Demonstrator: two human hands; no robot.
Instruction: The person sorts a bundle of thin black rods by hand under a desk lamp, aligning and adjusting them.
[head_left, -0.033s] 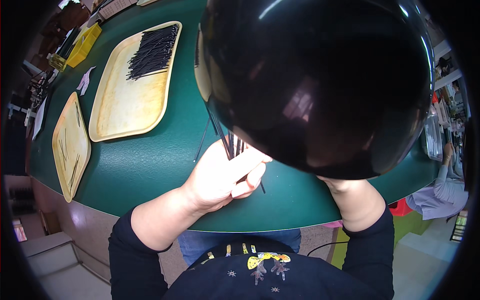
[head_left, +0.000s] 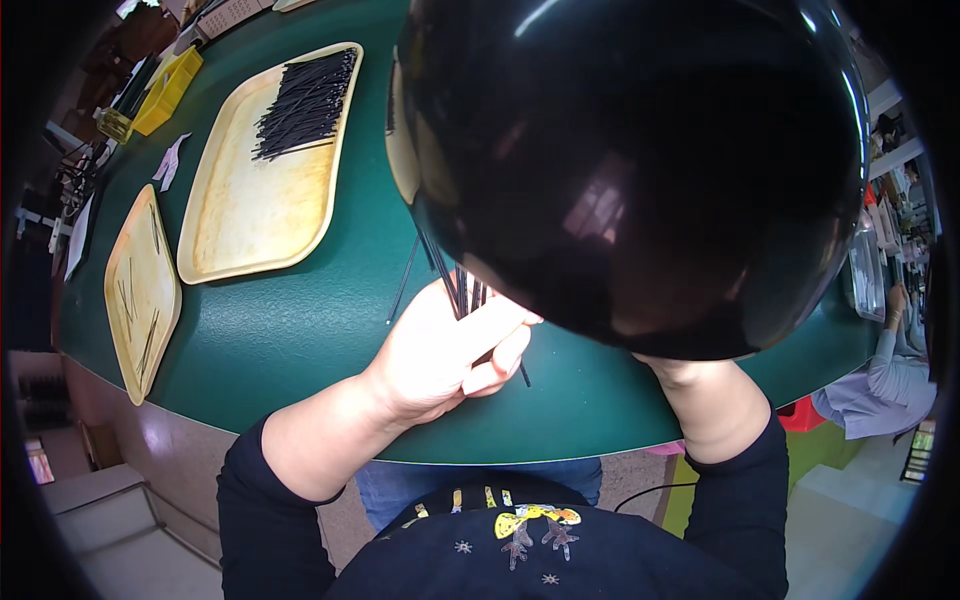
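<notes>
My left hand [head_left: 425,355] is closed around a small bunch of thin black strips [head_left: 463,292] that look like wires or thin tubes. Their upper ends pass behind a large glossy black dome [head_left: 640,180], shaped like a lamp shade, which covers much of the view. One strip end pokes out below my fingers, and another strip [head_left: 404,280] slants down just left of the bunch. Bright light falls on the left hand. Of my right hand [head_left: 685,372] only the wrist shows at the dome's lower edge; its fingers are hidden behind the dome.
On the green table [head_left: 270,340] lies a cream tray [head_left: 230,220] with a heap of black strips [head_left: 310,100]. A smaller tray [head_left: 135,290] at left holds a few strips. Beyond are a pink scrap [head_left: 172,160] and a yellow bin [head_left: 168,90]. Another person's sleeve [head_left: 895,375] shows far right.
</notes>
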